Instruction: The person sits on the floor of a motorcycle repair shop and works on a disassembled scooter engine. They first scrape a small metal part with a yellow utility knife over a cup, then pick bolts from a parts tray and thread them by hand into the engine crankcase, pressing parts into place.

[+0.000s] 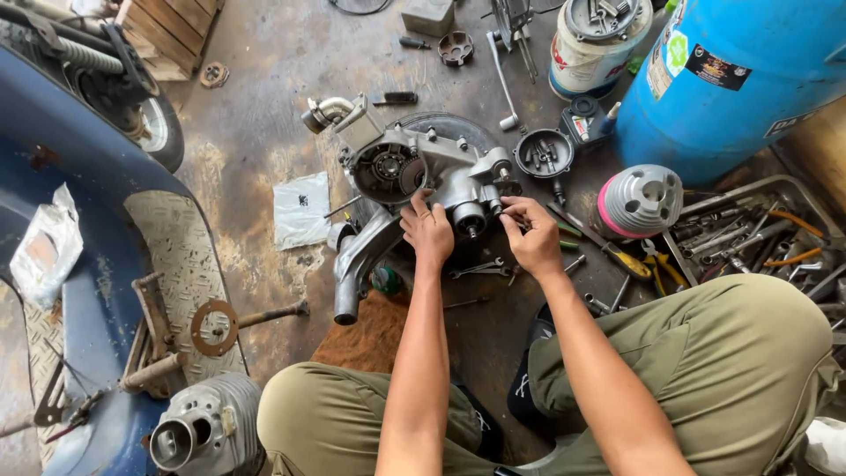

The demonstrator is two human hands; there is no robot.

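Observation:
A grey metal engine casing lies on the stained concrete floor in front of me. My left hand rests on its near edge, fingers pressed against the housing beside a round shaft boss. My right hand is at the casing's right side, fingertips pinched on a small part by the boss; what it pinches is too small to tell. A curved exhaust pipe runs down to the left of my left hand. Spanners lie on the floor between my wrists.
A blue drum stands at the back right, a tool tray beside it. A finned cylinder head, pliers, a screwdriver, a parts-filled cover and a paint tin lie around. A blue scooter body and cylinder sit left.

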